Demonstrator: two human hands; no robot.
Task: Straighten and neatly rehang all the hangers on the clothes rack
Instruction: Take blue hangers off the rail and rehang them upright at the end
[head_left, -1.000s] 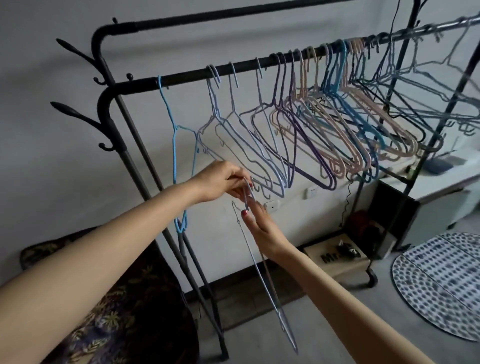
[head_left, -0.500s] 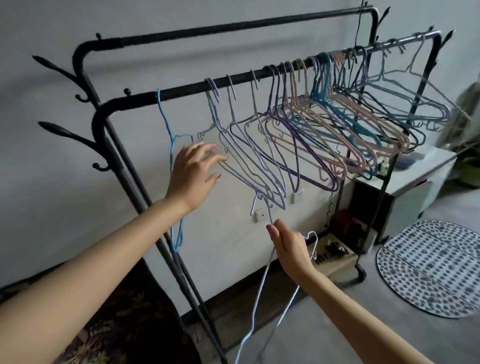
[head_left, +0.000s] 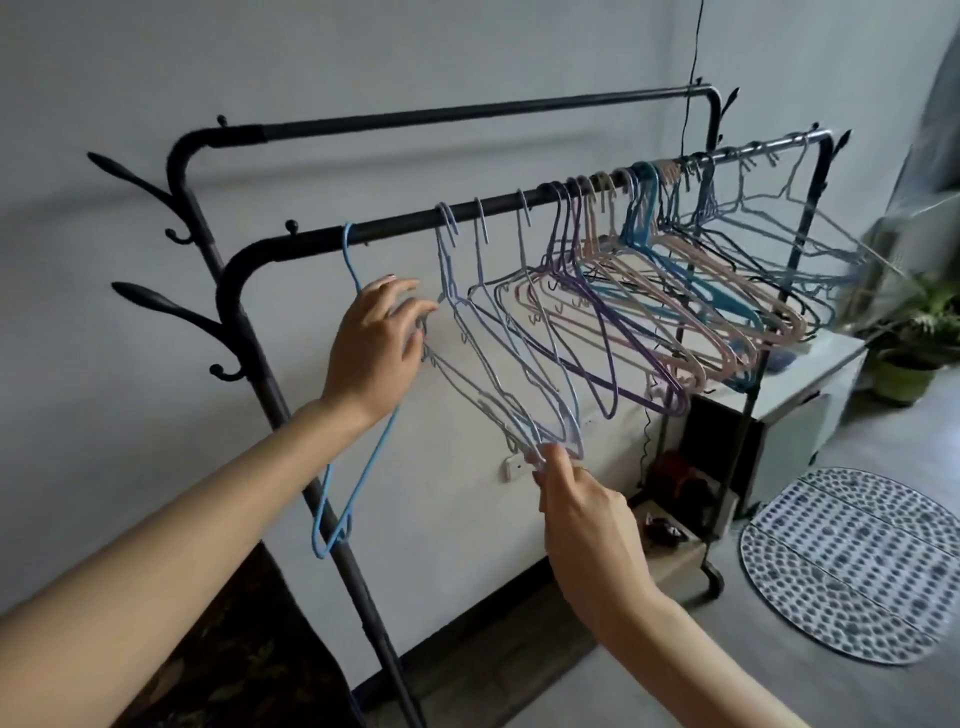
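Observation:
A black clothes rack (head_left: 519, 203) carries several hangers on its front rail, most of them bunched and tilted toward the right end. A light blue hanger (head_left: 358, 483) hangs alone at the left, steeply tilted, partly behind my left wrist. Beside it hang pale lavender wire hangers (head_left: 498, 384), slanting down to the right. My left hand (head_left: 376, 338) curls its fingers round the upper shoulder tip of these pale hangers. My right hand (head_left: 582, 514) pinches their lower tips from below. Purple, pink and blue hangers (head_left: 691, 317) crowd the rail further right.
The rack's back rail (head_left: 467, 111) is bare, with branch-like hooks (head_left: 150, 301) at the left post. A white cabinet (head_left: 810, 395) and a potted plant (head_left: 904, 374) stand at the right. A dotted round mat (head_left: 852, 566) lies on the floor; dark floral fabric (head_left: 234, 649) lies bottom left.
My right hand has risen from a loose pale hanger dangling below to the lower tips of the hung pale hangers. My left hand went from spread open to curled on their upper tip.

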